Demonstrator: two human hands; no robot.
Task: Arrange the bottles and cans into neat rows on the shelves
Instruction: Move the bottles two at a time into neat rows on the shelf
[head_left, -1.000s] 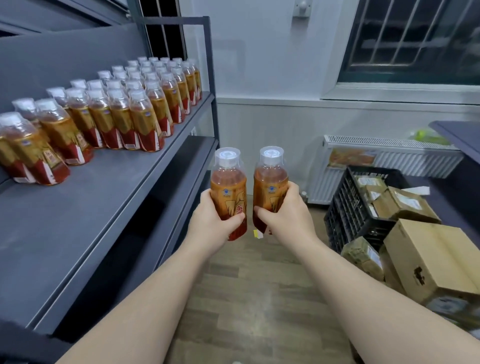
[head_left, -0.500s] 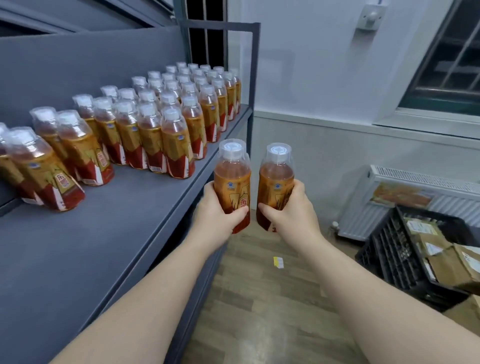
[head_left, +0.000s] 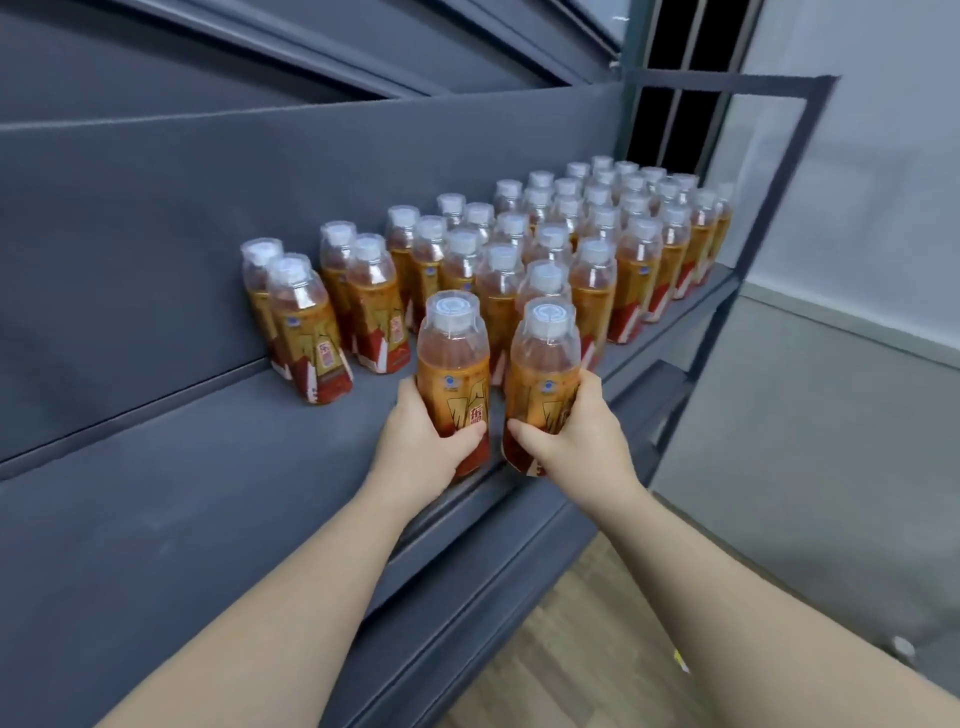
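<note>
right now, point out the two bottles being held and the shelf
left bottle (head_left: 453, 370): head view, on its orange body
right bottle (head_left: 543, 375): head view, on its orange body
shelf (head_left: 208, 467): head view, on its bare grey top

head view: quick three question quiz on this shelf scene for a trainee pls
1. True or false: the left hand grips one clear plastic bottle of amber drink, and the right hand grips a second such bottle.
2. Where are the held bottles? A, at the near end of the rows on the grey metal shelf; B, in a crate; C, on the floor.
3. Fill in: the shelved bottles have ____ caps.
Key: 1 true; 2 A; 3 white.
</note>
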